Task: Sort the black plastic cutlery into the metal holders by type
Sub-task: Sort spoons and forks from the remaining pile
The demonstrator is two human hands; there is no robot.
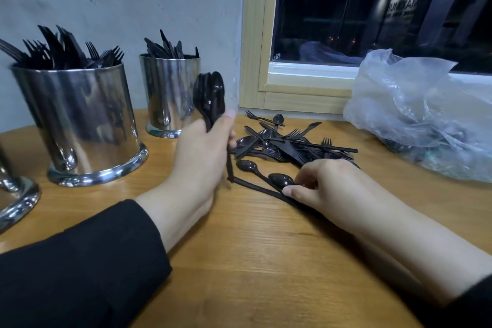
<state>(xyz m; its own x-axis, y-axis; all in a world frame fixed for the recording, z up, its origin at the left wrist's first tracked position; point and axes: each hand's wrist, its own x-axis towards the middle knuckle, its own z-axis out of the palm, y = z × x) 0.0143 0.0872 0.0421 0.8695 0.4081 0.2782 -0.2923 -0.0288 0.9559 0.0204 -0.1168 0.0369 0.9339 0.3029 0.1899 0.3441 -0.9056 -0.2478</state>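
On the round wooden tabletop, your left hand is gripping a bundle of black plastic spoons, fingers curled round the handles, bowls pointing up, handle ends reaching down to the wood. Your right hand is lying low just right of it, thumb & fingertips pinching a single spoon at the neck; its bowl is sitting just left of your fingertips. A second loose spoon is lying flat btwn both hands, touching nothing but the table.

Just behind your right hand, the unsorted cutlery pile is spreading out: forks, knives, spoons, all crossed over each other, thin matte-to-glossy black plastic.

Left of your left hand, a large polished metal holder w/ a flared base is standing full of forks, plus a few knife-like blades. A smaller cylinder holder further back, by the wall, is holding knives. A third holder's base is showing at the left edge.

Far right, a crinkled clear plastic bag is resting on the table under the window. Lettering in the dark glass is too blurred to read.
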